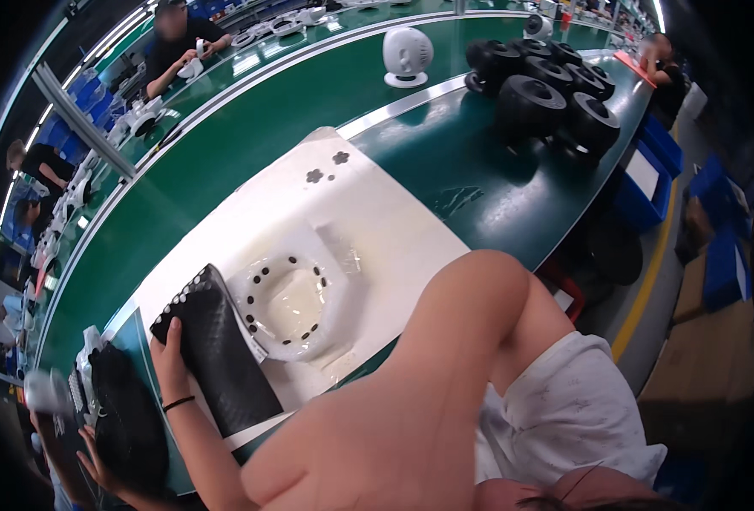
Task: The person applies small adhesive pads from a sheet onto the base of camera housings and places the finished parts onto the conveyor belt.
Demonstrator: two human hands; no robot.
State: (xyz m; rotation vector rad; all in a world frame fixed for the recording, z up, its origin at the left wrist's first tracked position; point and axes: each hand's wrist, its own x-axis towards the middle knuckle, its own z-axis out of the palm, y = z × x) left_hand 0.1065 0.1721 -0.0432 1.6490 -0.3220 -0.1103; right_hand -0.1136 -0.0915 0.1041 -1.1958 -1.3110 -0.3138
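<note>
My left hand (171, 362), with a thin black band at its wrist, grips the left edge of a black textured sheet (228, 366). One digit lies on top; the others are partly hidden. A row of small white dots runs along the sheet's upper left edge. Touching its right side is a whitish ring-shaped piece (343, 298) under clear film, with several black oval pads around its opening. My right arm is bent, its elbow over the right part of the white board (394, 209) and its forearm coming back toward me. The right hand is out of view.
Several black round fan housings (530, 102) stand on the green table (496, 204) at the far right. A white fan (408, 58) stands on the green line beyond. At lower left, another person's hand (96, 464) is beside a black bundle (126, 417). Blue bins (645, 183) flank the table's right.
</note>
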